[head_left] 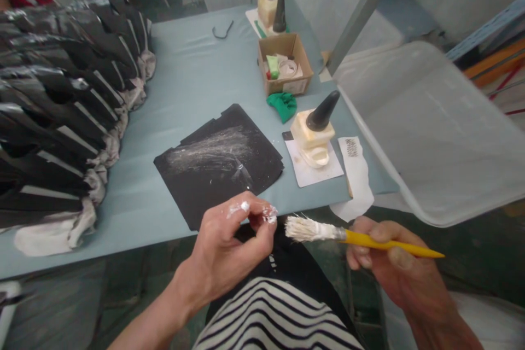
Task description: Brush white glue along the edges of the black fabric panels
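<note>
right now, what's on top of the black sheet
Whitish streaks spread across the black sheet. The left hand blocks part of its near edge, so anything there can't be seen.

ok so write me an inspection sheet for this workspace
Surface: blue-green table, row of black items at its left
Job's things: yellow-handled brush, held up; pale-streaked black sheet on the table
Clutter: cardboard box, green cloth, black cone on a block
Hands: left hand curled, smeared white; right hand grips the brush
Cables: none certain; thin dark strip could be cord
Surroundings: translucent bin at right
</note>
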Demonstrator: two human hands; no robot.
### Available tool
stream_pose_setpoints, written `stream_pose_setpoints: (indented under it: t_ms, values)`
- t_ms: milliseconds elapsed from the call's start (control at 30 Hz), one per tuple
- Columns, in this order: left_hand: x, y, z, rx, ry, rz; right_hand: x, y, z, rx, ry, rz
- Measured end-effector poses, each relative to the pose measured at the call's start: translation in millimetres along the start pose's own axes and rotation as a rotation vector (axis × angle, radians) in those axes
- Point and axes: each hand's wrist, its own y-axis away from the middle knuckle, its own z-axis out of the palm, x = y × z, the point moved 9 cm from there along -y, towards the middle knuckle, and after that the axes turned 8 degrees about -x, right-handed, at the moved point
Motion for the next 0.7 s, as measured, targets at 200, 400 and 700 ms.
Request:
stream_pose_setpoints:
  t_ms: [200,400,700]
  values:
    - [7,-3,11.9,-0.128,-0.001,0.005,1,4,-2,-0.019,0.020,-0.036]
    - [8,-4,18.2,-0.169,-0.004,0.027,5,11,-7,-0.007,0.050,-0.039]
    - [11,-4,17.7,-0.163,0.016,0.104,3,19,-10,-0.041,0.184,-0.020]
